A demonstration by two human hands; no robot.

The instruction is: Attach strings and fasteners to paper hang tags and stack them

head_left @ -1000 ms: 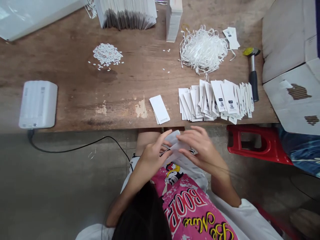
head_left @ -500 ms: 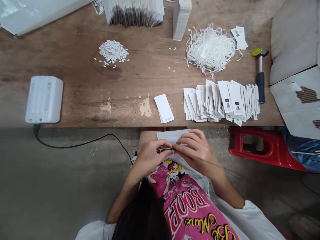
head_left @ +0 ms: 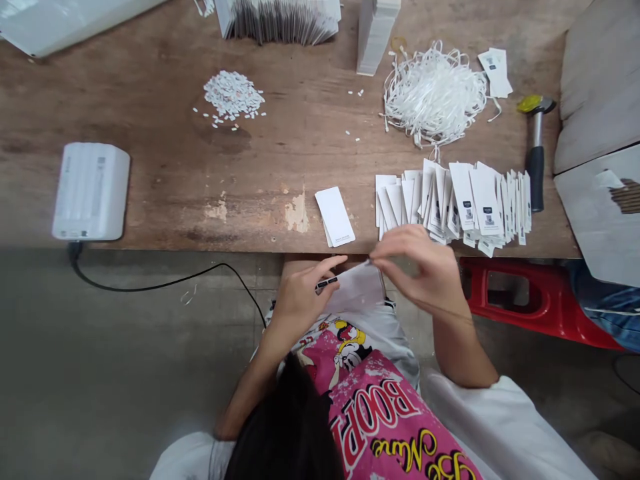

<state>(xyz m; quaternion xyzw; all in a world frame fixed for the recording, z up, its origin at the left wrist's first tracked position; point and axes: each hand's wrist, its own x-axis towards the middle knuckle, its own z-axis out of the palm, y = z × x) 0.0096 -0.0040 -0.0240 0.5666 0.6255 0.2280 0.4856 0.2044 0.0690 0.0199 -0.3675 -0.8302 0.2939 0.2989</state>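
Observation:
My left hand (head_left: 300,297) is over my lap, thumb and fingers closed on a small black strip with white edges (head_left: 327,284). A white sheet (head_left: 356,288) slants across my lap between my hands. My right hand (head_left: 423,263), raised at the table edge, has thumb and fingertip pinched together by the sheet's upper right corner; whether they grip the sheet or something tiny is unclear. Just beyond, two white cards (head_left: 335,217) overlap on the table. To their right lies a long row of white tags (head_left: 407,193), some printed with a black label and code.
On the wooden table (head_left: 165,187) are a heap of white strings (head_left: 435,97), a pile of tiny white pieces (head_left: 233,95), a hammer (head_left: 537,153) and a white device (head_left: 91,192) with a black cable. Cartons (head_left: 600,87) stand right, above a red stool (head_left: 515,293).
My right hand has moved away from the left, up and to the right to the table edge. My left hand keeps the black strip. The white sheet has tilted, and the view has shifted slightly.

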